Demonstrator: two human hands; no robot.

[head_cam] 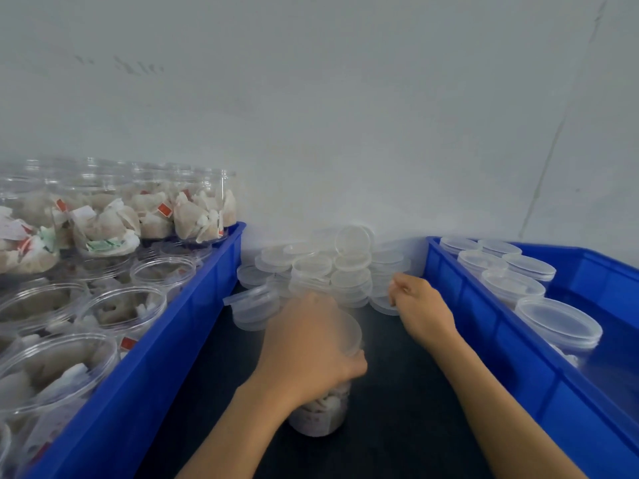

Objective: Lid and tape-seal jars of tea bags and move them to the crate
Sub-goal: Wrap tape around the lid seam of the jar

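Observation:
A clear jar of tea bags [320, 414] stands on the dark table between two blue crates. My left hand [307, 350] grips its top, pressing a translucent lid [349, 331] onto it. My right hand [420, 307] reaches to the pile of loose translucent lids [325, 271] at the back, its fingers pinched at a lid on the pile's right edge [385, 304]. The left blue crate [145, 375] holds several open jars of tea bags [114, 216]. The right blue crate [511, 354] holds several lidded jars [558, 326].
A white wall [345, 115] rises right behind the lid pile. The dark tabletop [397, 409] forms a narrow lane between the crates. The crate walls stand close on both sides of my arms.

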